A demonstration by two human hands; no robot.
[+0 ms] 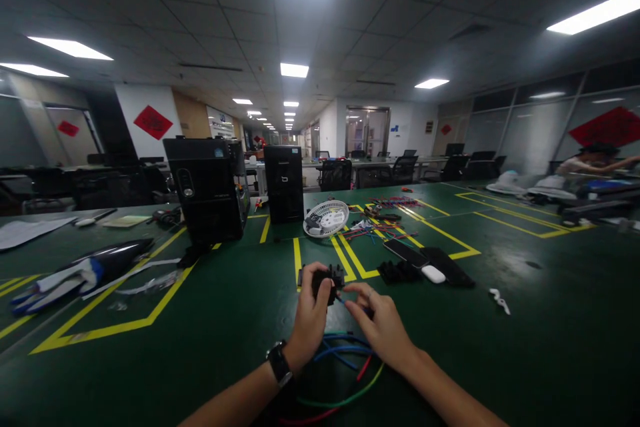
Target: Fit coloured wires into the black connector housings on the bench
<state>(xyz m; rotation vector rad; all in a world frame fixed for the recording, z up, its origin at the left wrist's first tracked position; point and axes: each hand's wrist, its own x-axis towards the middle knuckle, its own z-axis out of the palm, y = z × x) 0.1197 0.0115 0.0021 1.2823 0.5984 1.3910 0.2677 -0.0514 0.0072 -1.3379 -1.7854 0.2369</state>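
Observation:
My left hand (311, 317), with a black watch on the wrist, is closed around a small black connector block (331, 278) held just above the green table (230, 320). My right hand (376, 320) is next to it on the right, its fingertips pinched on a thin blue wire that meets the block. A loose bundle of blue, red and green wires (345, 363) lies on the table under and between both wrists.
Two black computer towers (207, 187) (284, 183) stand further back, with a white basket (326, 218) of parts, more coloured wires (373, 233), black parts and a white mouse (433, 273) to the right. A dark plastic bag (85, 273) lies left. A person sits far right.

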